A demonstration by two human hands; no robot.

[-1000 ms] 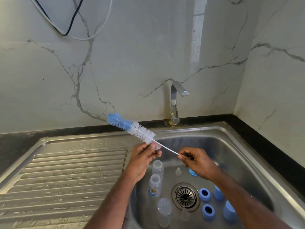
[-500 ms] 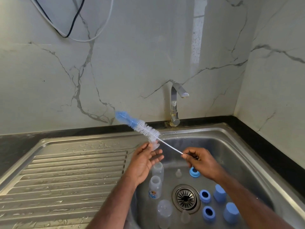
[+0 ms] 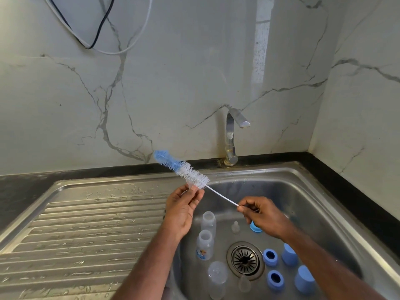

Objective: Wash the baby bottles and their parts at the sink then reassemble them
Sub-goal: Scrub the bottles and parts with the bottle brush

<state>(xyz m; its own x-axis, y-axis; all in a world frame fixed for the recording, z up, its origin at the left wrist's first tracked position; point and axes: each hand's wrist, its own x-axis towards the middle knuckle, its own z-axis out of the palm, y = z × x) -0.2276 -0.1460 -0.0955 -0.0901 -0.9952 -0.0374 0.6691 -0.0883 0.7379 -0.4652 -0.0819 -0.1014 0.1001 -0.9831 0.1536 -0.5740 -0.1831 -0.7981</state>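
Observation:
My right hand (image 3: 263,216) pinches the thin wire handle of a blue and white bottle brush (image 3: 186,169), which slants up to the left over the sink (image 3: 324,204). With its fingertips, my left hand (image 3: 184,210) pinches a small clear teat (image 3: 190,182) at the base of the bristles. Down in the basin stand two clear bottles (image 3: 204,245), and a third bottle (image 3: 217,278) lies beside them. Loose clear teats (image 3: 235,227), blue rings (image 3: 270,256) and blue caps (image 3: 304,279) lie around the drain (image 3: 245,259).
The tap (image 3: 232,137) stands at the back of the basin with no water running. A wet ribbed draining board (image 3: 86,230) lies to the left. Marble walls close in behind and on the right, and cables (image 3: 97,40) hang at the upper left.
My left hand's fingers have loosened from a fuller curl to a fingertip pinch at the bristle base. The brush has shifted slightly to the right.

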